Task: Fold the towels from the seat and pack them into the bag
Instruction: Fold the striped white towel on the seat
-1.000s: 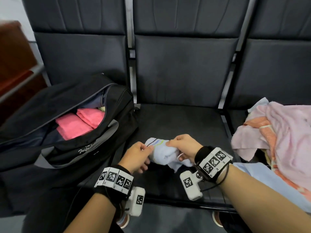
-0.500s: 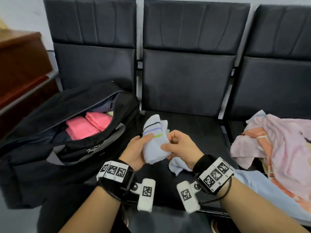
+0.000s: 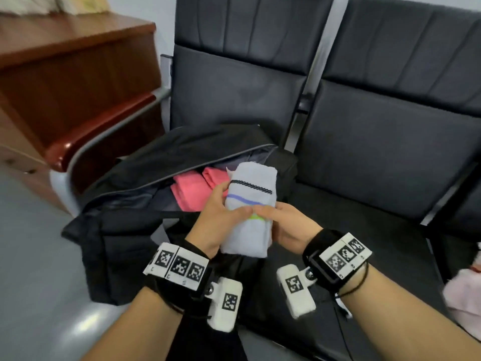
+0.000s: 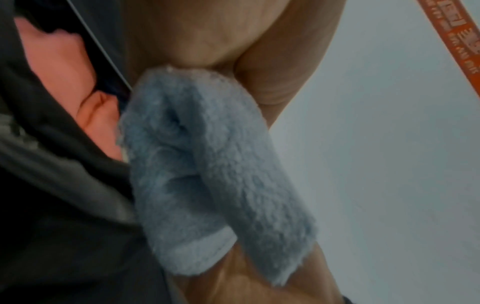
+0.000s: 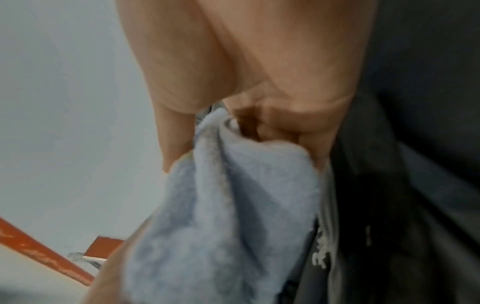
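Observation:
A folded pale blue towel (image 3: pixel 248 212) with a dark cord stripe and thin purple and green lines is held upright just in front of the open black bag (image 3: pixel 135 204). My left hand (image 3: pixel 221 214) grips its left side, thumb across the front. My right hand (image 3: pixel 283 222) grips its right side. The two thumbs nearly meet on the towel. Folded pink towels (image 3: pixel 192 188) lie inside the bag. In the left wrist view the fluffy towel roll (image 4: pixel 215 174) sits in the palm beside the bag's pink contents (image 4: pixel 64 86). The right wrist view shows the fingers (image 5: pixel 285 123) curled into the towel (image 5: pixel 233 216).
The bag sits on the left black seat; the middle seat (image 3: pixel 364 204) lies to the right of my hands. A pink towel heap (image 3: pixel 466 295) shows at the right edge. A dark wooden cabinet (image 3: pixel 73 82) and a metal armrest (image 3: pixel 109 136) stand to the left.
Both hands have lifted the folded towel off the middle seat and carried it left toward the bag's opening. The view has swung left, so the towel heap is nearly out of frame.

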`<state>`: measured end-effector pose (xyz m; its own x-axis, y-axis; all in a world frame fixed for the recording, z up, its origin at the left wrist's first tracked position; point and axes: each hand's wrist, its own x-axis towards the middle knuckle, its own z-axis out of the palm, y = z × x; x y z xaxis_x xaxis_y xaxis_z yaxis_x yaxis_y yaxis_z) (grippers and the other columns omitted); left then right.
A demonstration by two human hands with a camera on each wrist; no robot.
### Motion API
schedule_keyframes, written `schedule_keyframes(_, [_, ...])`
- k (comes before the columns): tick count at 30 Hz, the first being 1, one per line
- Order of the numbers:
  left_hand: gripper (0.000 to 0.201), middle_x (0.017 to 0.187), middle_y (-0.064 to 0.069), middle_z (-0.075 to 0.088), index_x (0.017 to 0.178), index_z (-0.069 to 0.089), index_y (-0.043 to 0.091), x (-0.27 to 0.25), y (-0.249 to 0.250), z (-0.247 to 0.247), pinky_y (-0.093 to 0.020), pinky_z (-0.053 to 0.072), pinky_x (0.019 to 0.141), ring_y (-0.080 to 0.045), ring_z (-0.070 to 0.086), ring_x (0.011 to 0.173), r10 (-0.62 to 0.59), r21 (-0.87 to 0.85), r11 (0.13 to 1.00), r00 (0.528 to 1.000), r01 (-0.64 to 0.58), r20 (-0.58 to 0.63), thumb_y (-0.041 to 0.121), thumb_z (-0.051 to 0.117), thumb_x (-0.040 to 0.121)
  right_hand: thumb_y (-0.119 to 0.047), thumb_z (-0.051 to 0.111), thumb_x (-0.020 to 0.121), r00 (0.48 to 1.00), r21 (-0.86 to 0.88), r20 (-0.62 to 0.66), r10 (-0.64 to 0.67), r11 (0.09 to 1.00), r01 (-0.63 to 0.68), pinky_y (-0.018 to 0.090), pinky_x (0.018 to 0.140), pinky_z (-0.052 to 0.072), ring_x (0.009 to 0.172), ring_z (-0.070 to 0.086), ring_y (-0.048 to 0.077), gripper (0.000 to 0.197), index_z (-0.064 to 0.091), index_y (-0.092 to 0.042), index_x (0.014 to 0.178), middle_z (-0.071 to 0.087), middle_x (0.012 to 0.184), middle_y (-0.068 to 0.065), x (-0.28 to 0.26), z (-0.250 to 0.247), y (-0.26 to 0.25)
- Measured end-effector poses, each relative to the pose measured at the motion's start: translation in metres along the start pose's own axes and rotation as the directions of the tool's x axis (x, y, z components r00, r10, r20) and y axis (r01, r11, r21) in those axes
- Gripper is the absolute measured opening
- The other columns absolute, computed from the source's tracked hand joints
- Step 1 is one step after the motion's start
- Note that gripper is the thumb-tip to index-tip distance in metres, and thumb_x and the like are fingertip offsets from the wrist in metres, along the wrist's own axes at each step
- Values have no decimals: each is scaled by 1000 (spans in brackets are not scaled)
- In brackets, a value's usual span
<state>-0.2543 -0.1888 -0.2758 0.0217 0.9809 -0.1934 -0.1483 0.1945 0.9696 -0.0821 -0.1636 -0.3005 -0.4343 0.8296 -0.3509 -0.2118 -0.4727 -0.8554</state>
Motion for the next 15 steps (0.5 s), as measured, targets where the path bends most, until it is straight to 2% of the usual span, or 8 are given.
schedule_keyframes(3, [45,111,0,72,126,57,20,19,9,-44,-21,59,70,-10,73,92,7,82,997,1000,-7,8,-1,70,89,-6,66,90,999,-104,-42,-16,994,12,42,91,57,111,68,31,35,64,-4,125,70,121,14,42,23,-3])
schedule_keyframes(5, [37,111,0,72,126,60,16,34,11,-77,-15,54,67,-12,71,95,-13,194,981,1000,14,-7,4,68,92,3,63,88,997,-192,-61,-42,981,30,44,95,55,110,68,32,37,62,-1,125,71,119,15,68,35,-7])
schedule_keyframes(8, [33,114,-1,69,125,64,12,59,7,-128,-21,48,76,-14,63,100,-51,410,905,986,112,-156,15,70,92,4,64,88,994,-304,-68,-84,951,59,39,93,56,107,69,29,30,65,-3,117,71,117,15,107,48,-18])
schedule_keyframes(10, [30,112,-1,68,122,66,11,73,4,-156,-23,47,81,-13,62,100,-73,465,868,970,177,-232,15,69,92,1,66,88,990,-373,-91,-112,925,70,35,88,57,103,71,26,26,67,-6,113,73,115,14,138,58,-24])
schedule_keyframes(12, [25,109,-2,67,118,68,13,88,-1,-177,-27,46,86,-14,61,100,-111,488,839,953,242,-282,13,66,93,1,68,87,983,-449,-89,-157,888,101,37,90,56,105,70,27,28,65,-4,115,72,114,13,171,70,-23])
schedule_keyframes(13, [20,103,-3,66,112,68,16,95,-4,-185,-28,47,84,-16,60,94,-134,496,825,946,271,-295,12,65,93,0,69,87,981,-497,-80,-177,860,114,38,93,55,106,69,27,29,65,-2,115,72,114,12,186,78,-20])
schedule_keyframes(15, [11,83,-10,60,88,65,15,109,-11,-196,-29,44,71,-20,54,77,-167,558,766,938,318,-305,6,60,89,0,70,86,984,-589,-48,-174,800,113,32,91,55,103,68,23,29,64,-2,114,72,113,8,208,92,-6])
